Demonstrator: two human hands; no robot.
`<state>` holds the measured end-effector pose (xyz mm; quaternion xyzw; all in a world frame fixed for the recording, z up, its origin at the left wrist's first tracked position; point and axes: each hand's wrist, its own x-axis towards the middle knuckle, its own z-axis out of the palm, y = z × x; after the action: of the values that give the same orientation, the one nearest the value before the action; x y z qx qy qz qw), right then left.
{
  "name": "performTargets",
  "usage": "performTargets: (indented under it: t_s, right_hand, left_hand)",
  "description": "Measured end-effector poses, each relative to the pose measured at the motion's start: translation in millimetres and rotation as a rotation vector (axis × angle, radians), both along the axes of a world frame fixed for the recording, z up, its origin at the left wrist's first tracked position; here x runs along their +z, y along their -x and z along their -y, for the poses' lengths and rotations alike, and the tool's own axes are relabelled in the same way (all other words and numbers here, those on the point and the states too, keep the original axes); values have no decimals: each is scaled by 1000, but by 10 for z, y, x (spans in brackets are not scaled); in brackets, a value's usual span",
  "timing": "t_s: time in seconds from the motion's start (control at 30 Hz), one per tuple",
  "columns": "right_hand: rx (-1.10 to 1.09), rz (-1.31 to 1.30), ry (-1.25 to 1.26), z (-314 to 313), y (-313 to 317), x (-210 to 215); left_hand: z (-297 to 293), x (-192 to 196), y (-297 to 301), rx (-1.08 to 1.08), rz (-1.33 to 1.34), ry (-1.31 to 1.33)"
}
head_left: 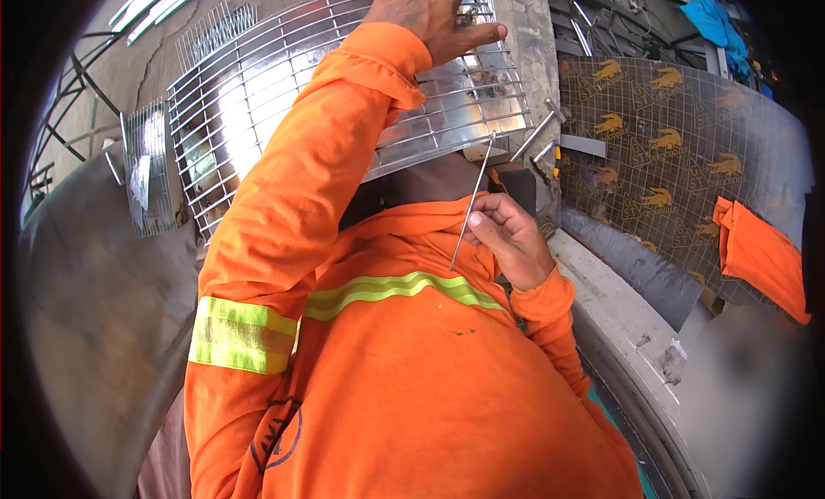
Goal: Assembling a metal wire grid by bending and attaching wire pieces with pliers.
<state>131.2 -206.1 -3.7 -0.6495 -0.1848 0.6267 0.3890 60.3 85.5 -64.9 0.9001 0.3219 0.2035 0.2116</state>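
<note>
A thin metal rod (471,205) is pinched in my right hand (514,238), its top end touching the lower edge of the wire grille (284,104). My left hand (430,16) lies flat on the grille's top, fingers spread, gripping nothing. An orange cloth (760,257) lies well right of the grille.

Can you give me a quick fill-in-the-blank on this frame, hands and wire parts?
1. The left hand rests flat on the wire ____.
2. The right hand pinches a thin metal ____ between its fingertips.
3. Both sleeves are ____ with a yellow reflective band.
4. An orange cloth lies to the ____ of the right hand in the picture.

Missing words: grille; rod; orange; right
</note>
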Motion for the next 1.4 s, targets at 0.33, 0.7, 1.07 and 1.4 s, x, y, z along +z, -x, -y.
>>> performTargets:
  t_s: [0.33,0.7,1.07,1.4]
  right_hand:
    - [-35,99,-60,22,-36,-170]
    - [-9,10,-189,181,-121,-279]
    - [92,-96,-189,97,-299,-95]
    - [111,-69,-82,41,-351,186]
  left_hand:
    - [-75,66,-12,-36,102,-60]
    - [824,868,325,-330,-20,230]
    - [952,619,265,-294,-9,122]
    - [968,537,266,-278,29,111]
